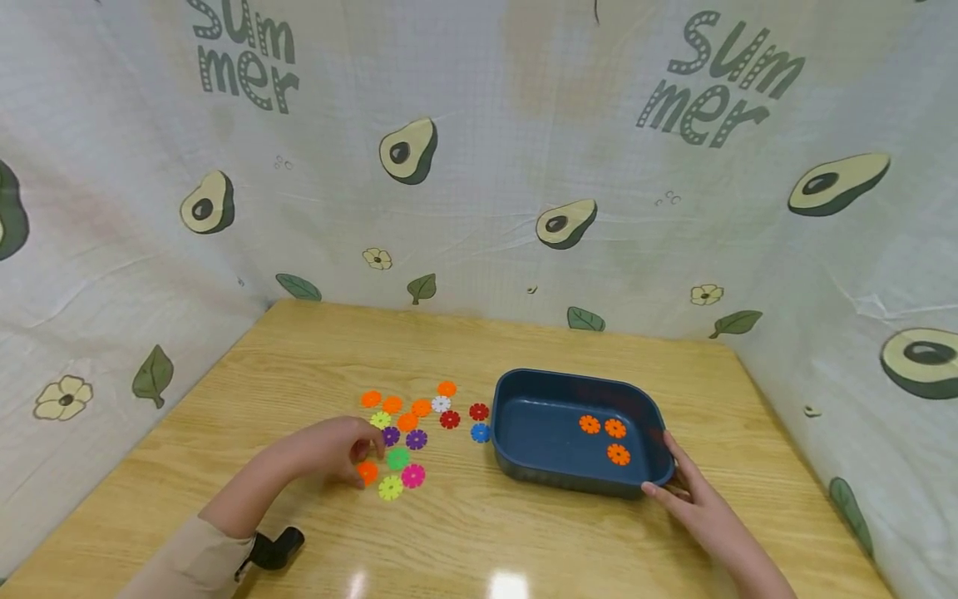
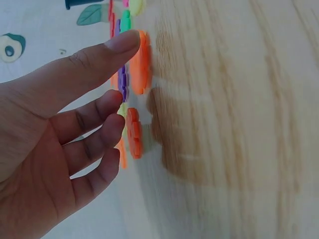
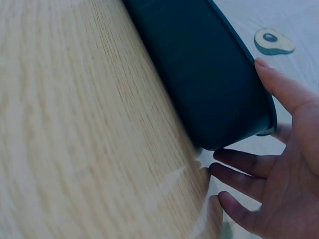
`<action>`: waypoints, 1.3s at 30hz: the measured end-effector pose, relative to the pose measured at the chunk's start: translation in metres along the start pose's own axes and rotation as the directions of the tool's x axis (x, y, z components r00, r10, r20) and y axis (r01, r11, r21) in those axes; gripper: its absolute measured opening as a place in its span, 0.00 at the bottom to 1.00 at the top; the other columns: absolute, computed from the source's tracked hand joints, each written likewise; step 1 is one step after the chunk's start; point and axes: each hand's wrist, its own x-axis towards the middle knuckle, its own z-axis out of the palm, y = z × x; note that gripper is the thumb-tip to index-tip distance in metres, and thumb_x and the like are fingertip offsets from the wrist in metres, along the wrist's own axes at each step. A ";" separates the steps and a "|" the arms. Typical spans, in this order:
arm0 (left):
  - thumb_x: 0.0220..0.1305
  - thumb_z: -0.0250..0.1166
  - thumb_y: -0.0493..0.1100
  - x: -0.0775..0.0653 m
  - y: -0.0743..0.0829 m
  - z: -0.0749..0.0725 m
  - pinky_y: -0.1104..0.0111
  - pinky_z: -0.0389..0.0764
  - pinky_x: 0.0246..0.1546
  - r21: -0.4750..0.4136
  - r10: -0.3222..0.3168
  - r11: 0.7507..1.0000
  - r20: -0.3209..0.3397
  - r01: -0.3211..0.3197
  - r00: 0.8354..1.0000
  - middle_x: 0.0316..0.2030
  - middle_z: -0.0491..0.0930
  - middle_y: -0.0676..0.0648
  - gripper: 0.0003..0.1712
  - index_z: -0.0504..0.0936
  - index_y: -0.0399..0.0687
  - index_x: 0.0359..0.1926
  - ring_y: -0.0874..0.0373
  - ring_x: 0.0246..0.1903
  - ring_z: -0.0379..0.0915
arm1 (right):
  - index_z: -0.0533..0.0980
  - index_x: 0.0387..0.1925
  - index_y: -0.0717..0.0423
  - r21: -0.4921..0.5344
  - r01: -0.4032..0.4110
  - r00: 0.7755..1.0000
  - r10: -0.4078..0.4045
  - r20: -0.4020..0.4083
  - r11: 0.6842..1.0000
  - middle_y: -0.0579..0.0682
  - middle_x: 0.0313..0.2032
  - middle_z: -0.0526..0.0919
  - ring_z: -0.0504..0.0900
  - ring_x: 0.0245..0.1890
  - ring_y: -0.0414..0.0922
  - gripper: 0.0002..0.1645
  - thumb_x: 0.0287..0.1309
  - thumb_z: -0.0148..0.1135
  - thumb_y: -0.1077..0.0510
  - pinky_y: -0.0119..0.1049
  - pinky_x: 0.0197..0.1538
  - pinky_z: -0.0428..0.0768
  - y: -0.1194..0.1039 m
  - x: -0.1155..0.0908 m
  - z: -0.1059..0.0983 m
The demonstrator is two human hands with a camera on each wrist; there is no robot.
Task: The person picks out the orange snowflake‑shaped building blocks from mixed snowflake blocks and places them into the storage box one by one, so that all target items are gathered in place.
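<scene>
My left hand reaches over the left side of the table, fingers loosely bent. Its thumb tip is at the edge of an orange snowflake building disc, which lies flat on the wood; the index finger is hidden in the left wrist view. Close by lie a green disc, a pink disc and a yellow-green disc. On the right, my right hand holds a dark blue plastic bin by its near right corner, thumb and index finger on the rim. Three orange discs lie inside the bin.
Farther back are several more orange discs, purple discs, a white disc, red discs and a blue disc beside the bin's left wall. Printed cloth hangs around the wooden table.
</scene>
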 end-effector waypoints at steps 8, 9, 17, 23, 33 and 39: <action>0.47 0.79 0.39 0.003 0.001 0.001 0.69 0.72 0.28 0.037 0.002 0.999 0.005 -0.002 1.000 0.25 0.73 0.56 0.15 0.82 0.55 0.35 0.65 0.25 0.66 | 0.32 0.77 0.50 -0.006 -0.029 0.999 0.029 0.014 1.000 0.71 0.73 0.40 0.61 0.65 0.68 0.54 0.67 0.60 0.50 0.38 0.53 0.75 0.000 -0.001 -0.002; 0.47 0.79 0.39 0.003 0.001 0.002 0.69 0.72 0.28 0.037 -0.002 0.999 0.007 0.001 1.000 0.25 0.73 0.56 0.15 0.82 0.56 0.35 0.65 0.25 0.66 | 0.33 0.77 0.50 -0.007 -0.026 1.000 0.026 0.013 1.000 0.71 0.72 0.40 0.61 0.65 0.68 0.54 0.67 0.60 0.50 0.36 0.53 0.76 0.000 -0.001 -0.001; 0.47 0.79 0.39 0.004 0.000 0.002 0.69 0.72 0.28 0.042 -0.021 0.999 0.012 0.020 1.000 0.25 0.73 0.56 0.15 0.81 0.56 0.32 0.64 0.26 0.65 | 0.34 0.77 0.50 -0.017 0.002 1.000 -0.002 -0.008 1.000 0.71 0.72 0.42 0.64 0.64 0.67 0.54 0.67 0.60 0.50 0.28 0.48 0.74 0.001 0.000 -0.001; 0.46 0.79 0.38 0.004 0.003 0.002 0.69 0.72 0.29 0.047 -0.016 0.999 0.017 0.015 1.000 0.25 0.73 0.57 0.16 0.79 0.55 0.30 0.64 0.27 0.66 | 0.35 0.77 0.50 -0.004 0.016 1.000 -0.016 -0.010 1.000 0.71 0.72 0.42 0.64 0.64 0.67 0.54 0.66 0.61 0.51 0.21 0.45 0.72 0.000 0.000 -0.001; 0.49 0.77 0.36 0.006 0.006 0.003 0.69 0.72 0.29 0.074 -0.029 0.997 -0.009 0.030 1.000 0.26 0.72 0.58 0.18 0.76 0.57 0.31 0.63 0.27 0.66 | 0.35 0.77 0.52 -0.003 0.017 1.000 -0.017 -0.009 1.000 0.73 0.72 0.42 0.63 0.64 0.66 0.54 0.66 0.61 0.52 0.21 0.45 0.72 0.001 -0.001 0.001; 0.53 0.74 0.34 0.007 0.006 0.002 0.69 0.74 0.31 0.049 -0.015 0.999 -0.020 0.016 1.000 0.28 0.73 0.60 0.15 0.77 0.57 0.32 0.62 0.29 0.67 | 0.35 0.77 0.51 -0.007 0.010 1.000 -0.010 -0.005 1.000 0.72 0.72 0.42 0.63 0.64 0.67 0.54 0.67 0.61 0.51 0.21 0.45 0.72 0.001 -0.001 0.001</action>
